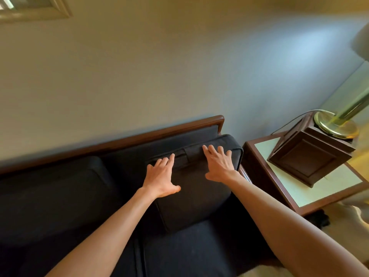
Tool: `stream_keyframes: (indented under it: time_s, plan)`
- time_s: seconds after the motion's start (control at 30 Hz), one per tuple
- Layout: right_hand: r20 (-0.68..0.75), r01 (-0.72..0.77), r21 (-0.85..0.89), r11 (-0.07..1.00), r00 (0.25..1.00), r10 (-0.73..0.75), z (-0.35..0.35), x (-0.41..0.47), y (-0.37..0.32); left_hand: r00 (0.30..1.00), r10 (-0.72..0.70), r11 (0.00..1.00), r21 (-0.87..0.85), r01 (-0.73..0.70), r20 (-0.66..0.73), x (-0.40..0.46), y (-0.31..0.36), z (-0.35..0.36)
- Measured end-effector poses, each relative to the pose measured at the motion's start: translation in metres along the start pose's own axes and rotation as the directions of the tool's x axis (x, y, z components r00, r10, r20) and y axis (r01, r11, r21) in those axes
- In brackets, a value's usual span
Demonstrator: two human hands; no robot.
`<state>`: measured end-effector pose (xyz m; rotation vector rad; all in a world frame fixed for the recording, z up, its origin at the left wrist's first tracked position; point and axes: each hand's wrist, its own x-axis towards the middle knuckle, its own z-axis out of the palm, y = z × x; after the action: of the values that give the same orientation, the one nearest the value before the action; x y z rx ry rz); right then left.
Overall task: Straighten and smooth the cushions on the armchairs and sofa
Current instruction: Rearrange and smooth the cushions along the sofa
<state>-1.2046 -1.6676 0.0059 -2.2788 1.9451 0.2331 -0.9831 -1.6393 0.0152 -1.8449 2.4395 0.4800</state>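
Both palms flat on the end cushion

While the dark back cushion leans against the sofa backrest at its right end, the left hand and right hand press it with fingers spread straight, gripping nothing. Under the fingertips runs its top seam. It looks soft, light and yielding; taking it by the upper corners should square it. Beyond the right fingers stands a side table carrying a brass lamp base
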Motion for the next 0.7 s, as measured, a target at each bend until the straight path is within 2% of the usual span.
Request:
stream_keyframes:
  time_s: [0.17,0.33,0.43,0.5,0.6,0.7]
  plan:
    - [0.009,-0.034,-0.037,0.999,0.999,0.034,-0.007,-0.058,0.026,0.994,0.054,0.998,0.045,-0.049,-0.098,-0.023,0.035,-0.002]
    - [0.108,0.039,0.11,0.993,0.993,-0.051,-0.015,-0.074,0.055,0.999,0.04,0.999,-0.036,-0.04,0.016,-0.035,0.058,0.005]
    - [0.127,0.069,0.002,0.998,0.99,-0.068,-0.011,-0.073,0.066,1.0,0.022,0.998,-0.051,-0.023,-0.015,-0.04,0.057,0.014]
    - [0.15,0.039,-0.074,0.996,0.988,-0.028,-0.005,-0.068,0.076,1.0,0.018,0.999,-0.039,-0.019,-0.02,-0.041,0.052,0.016]
    - [0.151,0.023,-0.1,0.995,0.989,-0.008,-0.002,-0.062,0.088,1.0,0.023,0.999,-0.04,-0.024,-0.017,-0.042,0.044,0.016]
    - [0.148,0.075,-0.144,0.987,0.988,-0.053,-0.013,-0.061,0.08,1.0,0.004,0.998,-0.062,-0.003,0.017,-0.048,0.033,0.013]
